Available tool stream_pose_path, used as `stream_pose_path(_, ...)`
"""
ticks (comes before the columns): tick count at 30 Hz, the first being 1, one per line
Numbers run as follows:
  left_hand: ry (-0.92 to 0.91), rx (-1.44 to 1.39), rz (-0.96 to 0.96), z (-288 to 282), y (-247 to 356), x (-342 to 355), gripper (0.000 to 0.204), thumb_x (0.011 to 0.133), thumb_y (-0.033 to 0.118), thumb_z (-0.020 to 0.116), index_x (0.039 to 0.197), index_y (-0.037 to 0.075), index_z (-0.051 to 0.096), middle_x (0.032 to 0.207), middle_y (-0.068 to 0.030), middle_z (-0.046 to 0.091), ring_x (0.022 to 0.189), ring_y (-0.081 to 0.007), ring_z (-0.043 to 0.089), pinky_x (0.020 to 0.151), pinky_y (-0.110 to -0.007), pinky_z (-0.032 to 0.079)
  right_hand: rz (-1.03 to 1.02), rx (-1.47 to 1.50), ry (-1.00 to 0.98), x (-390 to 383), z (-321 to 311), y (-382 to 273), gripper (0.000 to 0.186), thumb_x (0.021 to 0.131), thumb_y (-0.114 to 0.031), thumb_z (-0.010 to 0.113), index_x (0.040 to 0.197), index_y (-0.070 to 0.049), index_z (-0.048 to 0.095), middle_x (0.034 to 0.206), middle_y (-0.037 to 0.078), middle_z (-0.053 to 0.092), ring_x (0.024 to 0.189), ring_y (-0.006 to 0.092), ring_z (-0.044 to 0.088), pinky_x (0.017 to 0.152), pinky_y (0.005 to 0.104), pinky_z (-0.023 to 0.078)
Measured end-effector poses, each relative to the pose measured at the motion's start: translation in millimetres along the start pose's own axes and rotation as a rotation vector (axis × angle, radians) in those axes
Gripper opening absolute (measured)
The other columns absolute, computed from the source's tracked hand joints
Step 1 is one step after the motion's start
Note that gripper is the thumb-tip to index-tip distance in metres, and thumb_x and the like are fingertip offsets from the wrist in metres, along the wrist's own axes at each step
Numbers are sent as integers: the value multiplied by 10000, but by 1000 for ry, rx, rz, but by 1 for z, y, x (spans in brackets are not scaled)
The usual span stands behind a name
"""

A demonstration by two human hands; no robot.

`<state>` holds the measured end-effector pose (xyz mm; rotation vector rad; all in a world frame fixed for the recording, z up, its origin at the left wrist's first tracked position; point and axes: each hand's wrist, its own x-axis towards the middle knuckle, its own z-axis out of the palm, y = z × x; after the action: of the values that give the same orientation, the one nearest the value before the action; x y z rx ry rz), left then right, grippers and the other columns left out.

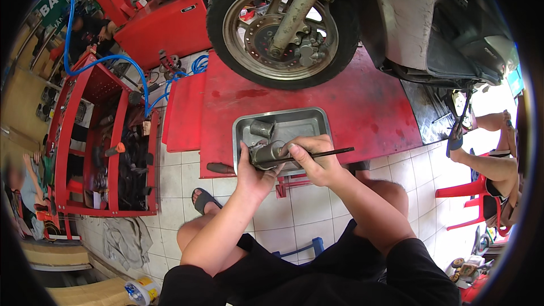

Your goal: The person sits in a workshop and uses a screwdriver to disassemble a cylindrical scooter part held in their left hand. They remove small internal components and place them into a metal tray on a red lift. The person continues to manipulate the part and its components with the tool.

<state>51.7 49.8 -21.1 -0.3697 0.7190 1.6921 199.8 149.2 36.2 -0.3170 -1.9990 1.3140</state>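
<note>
Clearly, the grey metal cylinder [270, 151] sits just above the near part of the shallow metal tray [306, 123], cupped by the left hand [255, 177], whose thumb and fingers are curled around it. The right hand [317, 161] pinches a thin dark rod [339, 151] that runs across the cylinder's near side; whether the rod's far end touches it is hard to tell behind the fingers. Judging by its look, the cylinder should feel fairly dense for its size and quite stiff, with no give under a squeeze. Its rounded wall may be slippery if any oil is on it, so the surest hold is probably a full wrap around the body, fingers beneath and thumb opposite. The rod looks light and rigid, best pinched along its shaft. Inside the tray lies a short metal sleeve [262, 130], likely just as hard.
</note>
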Motion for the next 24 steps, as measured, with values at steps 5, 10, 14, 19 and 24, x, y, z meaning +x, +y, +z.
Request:
stream_pose_path(5, -30, 21, -12, 7, -5, -6, 558, 1030, 598, 391, 1176, 89, 567, 1253, -142, 604, 1228, -306, 552, 1096, -508, 420, 12, -47, -43, -1, -4, 3, 325, 1016, -223, 588, 882, 50, 702, 689, 147, 660, 590, 229, 634, 566, 336, 489)
stream_pose_path(10, -63, 28, -16, 0, -6, -2, 568, 1028, 604, 387, 1188, 88, 561, 1248, -147, 605, 1217, -306, 558, 1083, -497, 428, 0, -23, -36, -1, -4, 0, 302, 999, -205, 612, 871, 54, 699, 706, 171, 677, 610, 276, 667, 579, 355, 512)
stream_pose_path(14, -48, 44, -28, -1, -6, 0, 582, 1022, 616, 390, 1192, 87, 562, 1248, -145, 606, 1214, -302, 559, 1084, -495, 428, 3, -24, -46, -1, -5, 0, 298, 995, -202, 617, 860, 50, 699, 695, 167, 675, 610, 274, 670, 579, 355, 514)
stream_pose_path(19, -40, 68, -26, -2, -6, 0, 596, 1038, 609, 342, 1185, 79, 571, 1224, -132, 617, 1213, -286, 555, 1127, -513, 391, 6, -30, -53, -1, -5, -2, 300, 995, -208, 615, 852, 41, 700, 689, 163, 674, 608, 273, 672, 578, 356, 512)
stream_pose_path(24, -49, 70, -53, -6, -7, 2, 584, 1022, 624, 384, 1196, 99, 569, 1233, -126, 621, 1194, -286, 571, 1069, -485, 428, -21, -62, -82, -1, -6, -1, 296, 990, -210, 611, 834, 25, 703, 686, 156, 670, 605, 289, 666, 586, 366, 512)
